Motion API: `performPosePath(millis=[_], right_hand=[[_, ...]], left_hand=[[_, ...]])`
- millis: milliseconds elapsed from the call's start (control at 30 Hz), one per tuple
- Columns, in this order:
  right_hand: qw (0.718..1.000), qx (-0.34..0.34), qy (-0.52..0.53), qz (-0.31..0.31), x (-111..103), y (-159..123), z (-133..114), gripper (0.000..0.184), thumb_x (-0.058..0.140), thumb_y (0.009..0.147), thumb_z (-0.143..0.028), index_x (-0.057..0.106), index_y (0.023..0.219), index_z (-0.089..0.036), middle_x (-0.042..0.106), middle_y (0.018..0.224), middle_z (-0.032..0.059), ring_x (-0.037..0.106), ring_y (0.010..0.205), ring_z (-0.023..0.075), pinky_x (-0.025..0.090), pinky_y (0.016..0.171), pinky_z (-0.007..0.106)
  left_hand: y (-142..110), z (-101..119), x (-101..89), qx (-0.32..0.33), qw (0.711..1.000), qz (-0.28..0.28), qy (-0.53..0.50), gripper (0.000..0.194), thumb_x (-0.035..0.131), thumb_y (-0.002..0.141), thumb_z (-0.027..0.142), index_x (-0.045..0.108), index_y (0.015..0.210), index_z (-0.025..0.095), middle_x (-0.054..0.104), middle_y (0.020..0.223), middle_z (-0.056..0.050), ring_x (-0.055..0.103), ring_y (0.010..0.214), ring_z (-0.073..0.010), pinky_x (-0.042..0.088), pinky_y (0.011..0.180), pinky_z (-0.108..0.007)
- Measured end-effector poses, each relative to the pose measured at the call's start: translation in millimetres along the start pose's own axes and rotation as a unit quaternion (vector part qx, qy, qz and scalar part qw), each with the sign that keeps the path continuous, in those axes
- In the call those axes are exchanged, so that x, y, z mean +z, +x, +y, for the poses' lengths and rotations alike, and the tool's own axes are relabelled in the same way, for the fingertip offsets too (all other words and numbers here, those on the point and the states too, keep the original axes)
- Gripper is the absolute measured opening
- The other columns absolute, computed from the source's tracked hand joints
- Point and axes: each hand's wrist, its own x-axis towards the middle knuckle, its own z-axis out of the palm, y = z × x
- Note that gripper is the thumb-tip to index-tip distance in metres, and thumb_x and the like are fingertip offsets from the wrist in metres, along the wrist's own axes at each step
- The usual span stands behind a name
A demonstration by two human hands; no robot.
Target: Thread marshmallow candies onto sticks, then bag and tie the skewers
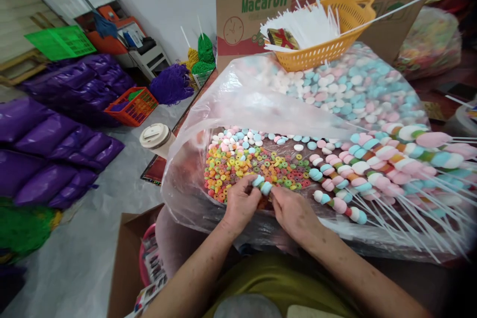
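Observation:
Close together over the candy rings, my left hand [240,204] and my right hand [294,211] are both closed around blue marshmallow pieces [262,185]. My left thumb and index finger pinch the left side of the pieces, while the right fingers press at their right. Whether a stick runs through them cannot be made out. Under and beyond my hands lies a spread of coloured gummy rings [257,164], with loose pastel marshmallows [238,138] behind it. Finished-looking candy skewers [372,164] with white sticks are heaped to the right; one short skewer [340,206] lies nearest my right hand.
A clear plastic bag [223,94] full of marshmallows covers the far tabletop. On it stands a yellow basket [324,54] of white sticks, before a cardboard box [257,35]. A lidded cup [156,139] is at the left edge. Purple packages [52,154] lie on the left.

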Motion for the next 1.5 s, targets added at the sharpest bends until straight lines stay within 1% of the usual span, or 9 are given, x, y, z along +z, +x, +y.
performPosePath(millis=[100, 300, 400, 467, 600, 667, 833, 1267, 1500], right_hand=[[0.999, 0.003, 0.038, -0.019, 7, -2, 8, 0.021, 0.037, 0.084, -0.01, 0.057, 0.088, -0.014, 0.062, 0.086, 0.0085, 0.058, 0.08, 0.0178, 0.037, 0.068, 0.026], [0.995, 0.036, 0.09, -0.024, 14, -4, 7, 0.025, 0.035, 0.081, -0.007, 0.058, 0.085, -0.015, 0.065, 0.078, 0.0084, 0.058, 0.07, 0.0168, 0.037, 0.063, 0.026], [0.991, 0.034, 0.131, 0.025, 11, 3, 23, 0.024, 0.033, 0.083, -0.013, 0.056, 0.079, -0.017, 0.064, 0.074, 0.0067, 0.056, 0.067, 0.0154, 0.037, 0.062, 0.025], [0.986, 0.043, 0.145, 0.072, 8, 4, 36, 0.023, 0.033, 0.084, -0.021, 0.052, 0.071, -0.018, 0.061, 0.068, 0.0059, 0.053, 0.062, 0.0153, 0.036, 0.059, 0.025], [0.978, 0.014, 0.197, 0.061, 6, -2, 45, 0.027, 0.032, 0.085, -0.029, 0.043, 0.061, -0.02, 0.054, 0.058, 0.0023, 0.048, 0.054, 0.0134, 0.033, 0.053, 0.024], [0.975, 0.013, 0.215, 0.055, 9, -8, 41, 0.028, 0.031, 0.086, -0.029, 0.041, 0.061, -0.02, 0.052, 0.056, 0.0011, 0.046, 0.052, 0.0124, 0.032, 0.051, 0.023], [0.975, 0.007, 0.216, 0.048, 13, -12, 33, 0.028, 0.03, 0.087, -0.028, 0.044, 0.064, -0.02, 0.052, 0.058, 0.0011, 0.045, 0.053, 0.0124, 0.031, 0.053, 0.024], [0.984, 0.03, 0.166, 0.056, 15, -22, 38, 0.027, 0.032, 0.086, -0.022, 0.05, 0.066, -0.018, 0.054, 0.06, 0.002, 0.048, 0.056, 0.0131, 0.031, 0.055, 0.024], [0.986, 0.021, 0.15, 0.066, 12, -17, 35, 0.025, 0.033, 0.085, -0.021, 0.05, 0.068, -0.018, 0.056, 0.062, 0.0018, 0.049, 0.057, 0.0127, 0.029, 0.055, 0.024]], left_hand=[[4, -3, 1.2, 0.022, 0.999, 0.028, 0.025, 0.031, 0.049, 0.073, 0.015, 0.061, 0.102, 0.018, 0.068, 0.09, -0.003, 0.062, 0.074, -0.0129, 0.05, 0.071, -0.025], [-1, 12, -1.7, 0.089, 0.978, -0.036, 0.185, 0.033, 0.048, 0.073, 0.013, 0.063, 0.103, 0.016, 0.068, 0.097, -0.006, 0.062, 0.083, -0.0161, 0.048, 0.079, -0.028], [15, 25, -15.7, 0.096, 0.955, -0.087, 0.268, 0.042, 0.049, 0.079, 0.023, 0.052, 0.121, 0.02, 0.067, 0.1, -0.005, 0.061, 0.084, -0.017, 0.047, 0.077, -0.029], [35, 34, -23.6, 0.078, 0.933, -0.057, 0.346, 0.049, 0.046, 0.083, 0.032, 0.041, 0.13, 0.021, 0.065, 0.099, -0.006, 0.06, 0.085, -0.0186, 0.046, 0.076, -0.03], [70, 38, -22.5, 0.088, 0.849, -0.104, 0.511, 0.026, 0.045, 0.083, 0.027, 0.064, 0.099, 0.02, 0.061, 0.094, -0.009, 0.056, 0.091, -0.0224, 0.044, 0.071, -0.03], [77, 32, -19.4, 0.081, 0.833, -0.136, 0.531, 0.024, 0.043, 0.083, 0.025, 0.066, 0.083, 0.019, 0.06, 0.09, -0.008, 0.057, 0.086, -0.0209, 0.043, 0.066, -0.028], [70, 17, -25.4, 0.086, 0.865, -0.107, 0.483, 0.025, 0.043, 0.084, 0.028, 0.064, 0.094, 0.023, 0.061, 0.096, -0.003, 0.057, 0.084, -0.0162, 0.041, 0.069, -0.025], [82, 36, -10.8, 0.111, 0.817, -0.171, 0.54, 0.027, 0.039, 0.084, 0.023, 0.065, 0.082, 0.017, 0.057, 0.093, -0.009, 0.055, 0.086, -0.021, 0.042, 0.067, -0.028], [84, 27, -12.9, 0.125, 0.876, -0.149, 0.441, 0.021, 0.046, 0.079, 0.017, 0.064, 0.069, 0.015, 0.06, 0.091, -0.01, 0.053, 0.094, -0.0233, 0.042, 0.077, -0.033]])
